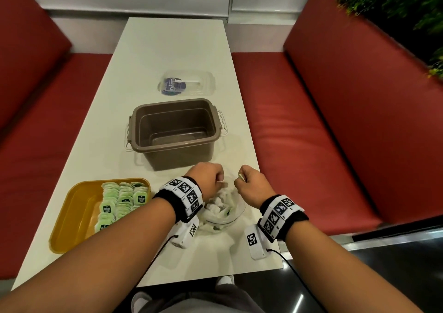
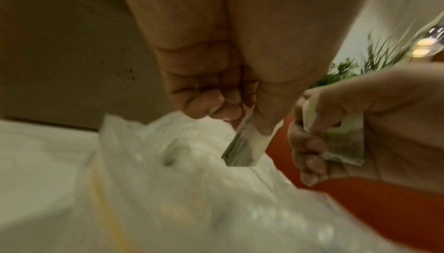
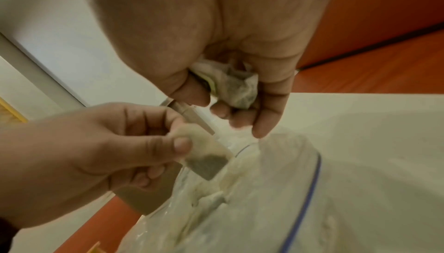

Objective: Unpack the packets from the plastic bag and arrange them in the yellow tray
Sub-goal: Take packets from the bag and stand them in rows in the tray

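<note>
Plastic bag (image 1: 223,211): clear, open-mouthed, on white table (image 1: 167,49), just right of yellow tray (image 1: 72,207); pale packets inside. Left hand (image 1: 207,181): above the bag mouth, thumb and forefinger pinching one packet (image 3: 204,159) that hangs below the fingertips. Right hand (image 1: 251,185): over the bag's right edge, fingers curled round a crumpled packet (image 3: 236,88) in the palm. Tray: rows of green-labelled packets (image 1: 119,200) in its right half. Brown tub (image 1: 175,130): beyond the bag. Clear lidded box (image 1: 187,83): farther beyond.
</note>
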Motion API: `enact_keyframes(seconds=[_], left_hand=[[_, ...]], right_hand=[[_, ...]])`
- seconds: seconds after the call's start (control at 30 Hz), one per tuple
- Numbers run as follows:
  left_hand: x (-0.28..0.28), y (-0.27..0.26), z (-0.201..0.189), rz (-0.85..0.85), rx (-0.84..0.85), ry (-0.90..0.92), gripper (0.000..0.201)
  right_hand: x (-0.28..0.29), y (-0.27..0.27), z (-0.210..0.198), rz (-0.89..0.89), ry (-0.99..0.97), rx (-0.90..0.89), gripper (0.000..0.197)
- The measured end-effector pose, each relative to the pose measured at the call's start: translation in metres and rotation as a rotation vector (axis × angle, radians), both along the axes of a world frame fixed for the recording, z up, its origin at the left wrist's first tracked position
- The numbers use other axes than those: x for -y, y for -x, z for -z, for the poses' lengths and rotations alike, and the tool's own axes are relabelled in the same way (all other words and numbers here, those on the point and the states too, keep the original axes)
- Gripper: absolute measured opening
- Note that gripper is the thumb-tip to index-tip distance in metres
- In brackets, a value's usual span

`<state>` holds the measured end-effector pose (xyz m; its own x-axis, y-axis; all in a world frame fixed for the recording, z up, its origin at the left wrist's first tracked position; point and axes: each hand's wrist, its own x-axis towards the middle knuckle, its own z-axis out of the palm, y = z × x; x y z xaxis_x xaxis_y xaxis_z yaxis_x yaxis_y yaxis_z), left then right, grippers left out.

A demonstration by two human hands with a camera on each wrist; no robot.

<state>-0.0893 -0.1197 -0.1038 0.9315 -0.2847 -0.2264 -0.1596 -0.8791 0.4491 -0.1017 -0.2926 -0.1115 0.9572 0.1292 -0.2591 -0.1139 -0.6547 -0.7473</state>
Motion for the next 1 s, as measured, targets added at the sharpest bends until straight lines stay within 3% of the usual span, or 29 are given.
enact_keyframes(seconds=[0.2, 0.3, 0.47, 0.63, 0.77, 0.87, 1.0], left_hand=[[-0.039, 0.023, -0.048, -0.024, 0.072, 0.238, 0.015], [-0.065, 0.035, -0.063, -0.023, 0.106, 0.237, 0.015], [-0.115, 0.054, -0.095, 0.064, 0.030, 0.091, 0.039], [-0.157, 0.066, -0.110, 0.056, 0.151, -0.258, 0.025], [-0.187, 0.076, -0.113, 0.020, 0.154, -0.309, 0.021], [-0.205, 0.083, -0.115, 0.007, 0.202, -0.300, 0.022], [-0.228, 0.087, -0.119, -0.029, 0.186, -0.287, 0.024]], right_hand=[[-0.034, 0.010, -0.013, -0.121, -0.131, 0.018, 0.010], [-0.059, 0.012, -0.023, -0.167, -0.194, 0.000, 0.018], [-0.102, 0.020, -0.035, -0.191, -0.228, -0.008, 0.022], [-0.141, 0.025, -0.042, -0.289, -0.216, 0.085, 0.012], [-0.179, 0.029, -0.048, -0.440, -0.209, 0.187, 0.014], [-0.206, 0.030, -0.044, -0.449, -0.192, 0.249, 0.009], [-0.232, 0.033, -0.046, -0.451, -0.199, 0.265, 0.016]])
